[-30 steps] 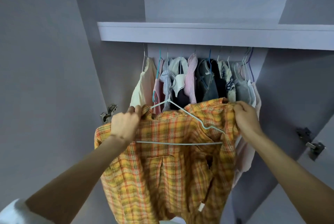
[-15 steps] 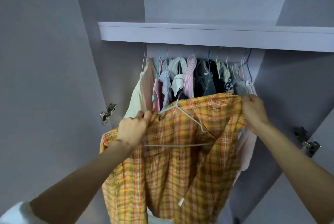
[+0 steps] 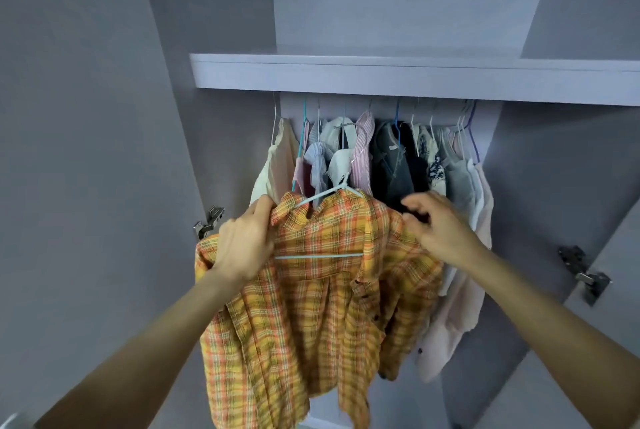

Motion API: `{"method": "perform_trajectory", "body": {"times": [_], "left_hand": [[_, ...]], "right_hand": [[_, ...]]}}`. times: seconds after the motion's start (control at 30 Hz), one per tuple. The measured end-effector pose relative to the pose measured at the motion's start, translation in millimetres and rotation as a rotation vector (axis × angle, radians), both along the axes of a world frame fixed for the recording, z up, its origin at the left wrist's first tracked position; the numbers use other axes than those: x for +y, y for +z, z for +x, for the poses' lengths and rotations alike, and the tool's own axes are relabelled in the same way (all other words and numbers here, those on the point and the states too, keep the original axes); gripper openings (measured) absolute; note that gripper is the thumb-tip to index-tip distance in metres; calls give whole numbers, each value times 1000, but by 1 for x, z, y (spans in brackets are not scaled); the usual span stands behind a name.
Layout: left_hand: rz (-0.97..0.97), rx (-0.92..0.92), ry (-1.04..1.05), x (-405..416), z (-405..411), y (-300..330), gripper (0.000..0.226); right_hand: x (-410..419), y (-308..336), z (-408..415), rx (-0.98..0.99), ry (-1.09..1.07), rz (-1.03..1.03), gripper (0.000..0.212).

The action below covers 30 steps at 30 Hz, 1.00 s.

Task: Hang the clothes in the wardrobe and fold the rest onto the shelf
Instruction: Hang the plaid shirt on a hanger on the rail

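A: Where's the shirt?
B: Plaid shirt (image 3: 311, 307) is on a pale blue hanger (image 3: 325, 221), held up in front of the hung clothes (image 3: 381, 158), below the shelf (image 3: 415, 77).
A: Hands?
B: Left hand (image 3: 242, 241) grip is clenched on the shirt's left shoulder by the collar. Right hand (image 3: 440, 228) has its grip released: fingers loose and blurred, at the right shoulder.
A: Hanger hooked on anything?
B: Can't tell.
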<state>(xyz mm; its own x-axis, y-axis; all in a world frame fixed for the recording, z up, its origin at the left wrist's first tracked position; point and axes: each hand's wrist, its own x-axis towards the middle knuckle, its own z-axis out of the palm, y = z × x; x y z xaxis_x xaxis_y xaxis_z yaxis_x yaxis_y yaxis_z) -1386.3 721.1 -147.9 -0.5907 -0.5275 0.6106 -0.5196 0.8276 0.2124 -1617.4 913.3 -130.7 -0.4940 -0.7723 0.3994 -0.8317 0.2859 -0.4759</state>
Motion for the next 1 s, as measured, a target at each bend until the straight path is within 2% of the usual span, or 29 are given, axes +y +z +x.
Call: {"method": "perform_trajectory", "body": {"times": [0.07, 0.1, 0.2, 0.3, 0.37, 0.47, 0.53, 0.63, 0.73, 0.87, 1.0], "left_hand": [[-2, -18, -28, 4, 0, 1, 14], [-3, -26, -46, 5, 1, 3, 13], [19, -104, -156, 1, 4, 10, 15], [177, -215, -271, -3, 9, 17, 29], [267, -247, -208, -5, 10, 20, 32], [386, -249, -29, -13, 9, 26, 31], [378, -317, 54, -18, 8, 31, 33], [323, -369, 132, -18, 6, 31, 38], [299, -347, 151, -15, 6, 30, 39], [165, -356, 128, -12, 4, 32, 37], [164, -266, 74, -12, 2, 37, 35]], "right_hand": [[-13, 2, 9, 150, 127, 54, 47], [-19, 3, 14, 169, 177, 73, 50], [-32, 1, 25, 78, 278, 7, 31], [-35, -9, 28, -13, 273, -104, 20], [-33, -17, 33, 55, 225, -154, 19], [-32, -24, 41, 272, 169, -68, 21], [-32, -24, 49, 401, 144, -3, 24], [-33, -23, 55, 451, 124, -13, 31], [-35, -22, 56, 397, 149, 20, 26], [-33, -15, 48, 281, 156, -25, 22], [-33, -5, 49, 324, 197, 33, 20]]}}
